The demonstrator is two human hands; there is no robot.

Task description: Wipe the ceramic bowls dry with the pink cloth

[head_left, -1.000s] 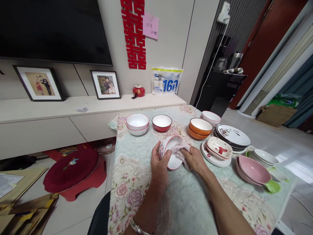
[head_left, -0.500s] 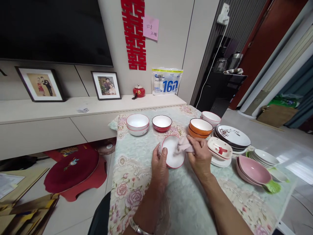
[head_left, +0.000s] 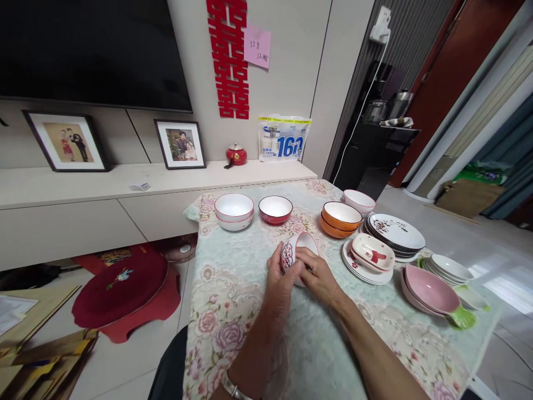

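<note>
A small white bowl (head_left: pixel 308 242) with a red rim and a floral pattern on its outside is tilted on its side above the table. My left hand (head_left: pixel 278 280) is closed around the patterned outer wall of this bowl. Inside its mouth, my right hand (head_left: pixel 320 278) presses with bent fingers against the near side. The pale cloth that showed in that hand a moment earlier is now hidden by the fingers and the bowl. Beyond the hands stand a red bowl (head_left: pixel 275 210) and two stacked white bowls (head_left: pixel 234 212).
To the right are orange bowls (head_left: pixel 340 226), a white bowl (head_left: pixel 360 199), stacked plates (head_left: pixel 397 230), small rectangular dishes (head_left: pixel 372 251) on white plates (head_left: pixel 358 271), and pink bowls (head_left: pixel 431 289). The floral tablecloth (head_left: pixel 233 316) covers the table. A red stool (head_left: pixel 120 291) stands left.
The bowl has been tipped so its patterned outside shows. My right hand has moved left and into the bowl, and the cloth has gone out of sight.
</note>
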